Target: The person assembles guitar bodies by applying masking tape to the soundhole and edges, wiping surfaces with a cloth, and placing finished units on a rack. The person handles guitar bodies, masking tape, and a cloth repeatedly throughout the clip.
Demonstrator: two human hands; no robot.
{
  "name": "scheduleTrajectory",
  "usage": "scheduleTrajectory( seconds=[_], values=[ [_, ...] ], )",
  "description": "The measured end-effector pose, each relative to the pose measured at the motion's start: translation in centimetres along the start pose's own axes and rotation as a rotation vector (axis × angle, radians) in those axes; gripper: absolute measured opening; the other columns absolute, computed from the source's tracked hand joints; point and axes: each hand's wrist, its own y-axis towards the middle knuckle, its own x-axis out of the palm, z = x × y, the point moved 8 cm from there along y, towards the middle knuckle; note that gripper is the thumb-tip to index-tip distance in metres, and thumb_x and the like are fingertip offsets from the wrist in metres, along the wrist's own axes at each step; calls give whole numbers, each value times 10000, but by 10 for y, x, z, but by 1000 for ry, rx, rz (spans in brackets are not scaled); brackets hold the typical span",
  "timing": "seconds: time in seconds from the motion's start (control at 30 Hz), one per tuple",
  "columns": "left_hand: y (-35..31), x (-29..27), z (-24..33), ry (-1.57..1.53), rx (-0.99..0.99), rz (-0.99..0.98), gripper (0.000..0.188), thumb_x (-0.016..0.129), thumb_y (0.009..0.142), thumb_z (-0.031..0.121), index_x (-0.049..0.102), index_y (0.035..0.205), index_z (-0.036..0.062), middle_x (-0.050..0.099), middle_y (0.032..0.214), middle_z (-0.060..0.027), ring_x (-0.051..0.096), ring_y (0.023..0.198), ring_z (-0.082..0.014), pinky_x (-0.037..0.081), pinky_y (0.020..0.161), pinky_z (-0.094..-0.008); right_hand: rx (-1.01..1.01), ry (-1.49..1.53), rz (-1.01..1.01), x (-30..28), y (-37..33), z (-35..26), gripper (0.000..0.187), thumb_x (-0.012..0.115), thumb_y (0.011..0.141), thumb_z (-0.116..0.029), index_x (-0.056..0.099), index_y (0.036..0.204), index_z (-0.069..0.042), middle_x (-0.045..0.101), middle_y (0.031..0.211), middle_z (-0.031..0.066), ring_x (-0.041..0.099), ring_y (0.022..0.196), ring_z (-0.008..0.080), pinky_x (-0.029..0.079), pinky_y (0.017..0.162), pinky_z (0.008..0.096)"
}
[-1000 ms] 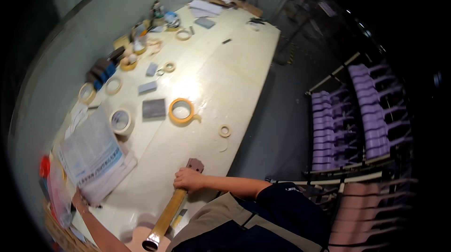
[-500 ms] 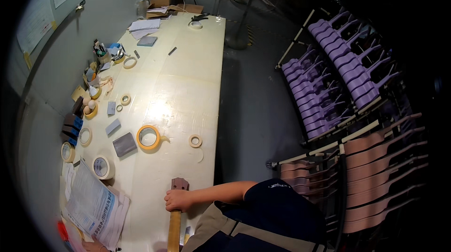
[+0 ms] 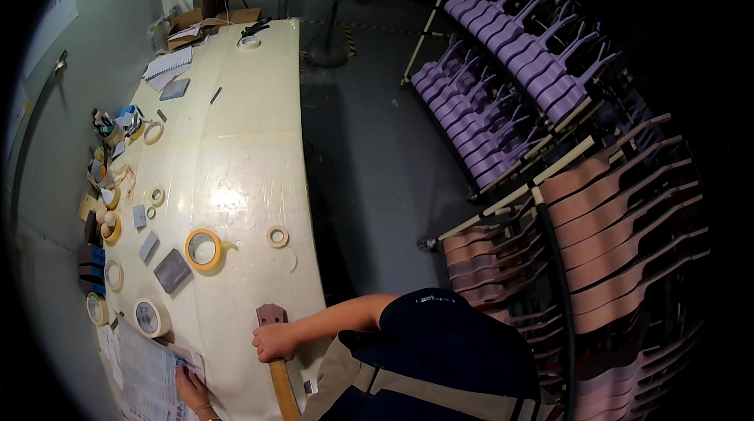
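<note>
My right hand [image 3: 275, 341] is closed round the upper neck of a guitar-like instrument [image 3: 284, 391], just below its dark brown headstock [image 3: 272, 313]. The light wooden neck runs down to the lower edge of the view; any body lies out of sight. At the lower left, my left hand [image 3: 191, 389] grips the right edge of a printed newspaper [image 3: 145, 370], its fingers bent over the sheet. Close to the paper stands a wide roll of cream tape [image 3: 152, 317]. Farther up lie an orange tape roll [image 3: 203, 249] and a small tape roll [image 3: 276, 236] with a loose end.
The long pale table [image 3: 251, 130] meets the wall at left. Along that side stand pen cups [image 3: 106, 126], tape rolls and dark blocks [image 3: 90, 265]; a grey pad [image 3: 172, 270] lies nearer. Racks of purple instrument bodies [image 3: 510, 44] and pinkish ones [image 3: 605, 240] stand at right.
My left hand has come up from the lower edge onto the newspaper, whose pages have shifted. My right hand still grips the neck. The whole view has swung to the right.
</note>
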Motion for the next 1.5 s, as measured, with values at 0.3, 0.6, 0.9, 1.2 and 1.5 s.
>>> scheduleTrajectory(
  seconds=[0.3, 0.6, 0.9, 1.2, 1.5],
  values=[
    [-23, -10, 61, 211, 30, 31, 490, 559, 864, 125, 411, 1316, 11, 536, 1225, -219, 516, 1108, -406, 439, 912, -424, -11, 32, 35, 3, 0, 2, 251, 688, 454, -188, 511, 631, -169, 547, 657, -22, 527, 734, 215, 392, 694, 360],
    [-28, -41, 21, -425, -349, 274, 403, 553, 803, -66, 533, 1188, 50, 588, 711, -67, 519, 624, -146, 468, 650, -278, -11, 10, 12, -2, 0, -2, 240, 682, 481, -191, 507, 644, -172, 545, 661, -25, 524, 733, 217, 387, 683, 367],
    [-26, -18, -17, -534, -541, 289, 497, 852, 549, 84, 542, 935, 42, 487, 587, -2, 415, 541, -103, 411, 540, -271, -24, 47, -6, -10, -1, -3, 314, 708, 427, -171, 487, 651, -161, 532, 667, -19, 521, 738, 221, 391, 670, 362],
    [-61, -60, -35, -1411, -912, 977, 349, 729, 798, 308, 642, 918, -8, 628, 872, -40, 543, 794, -134, 441, 715, -281, 18, 74, -83, -24, 7, -6, 332, 704, 478, -172, 556, 774, -184, 554, 722, -40, 532, 760, 179, 393, 686, 329],
    [-127, -161, 183, -1900, -259, 548, 462, 487, 925, 162, 390, 1331, -35, 454, 1347, -130, 466, 1210, -219, 369, 1018, -337, 136, -33, 382, -109, 54, -28, 782, 717, 689, -395, 366, 1337, -133, 262, 1417, 201, 293, 1304, 292, 216, 1084, 523]
  ],
)
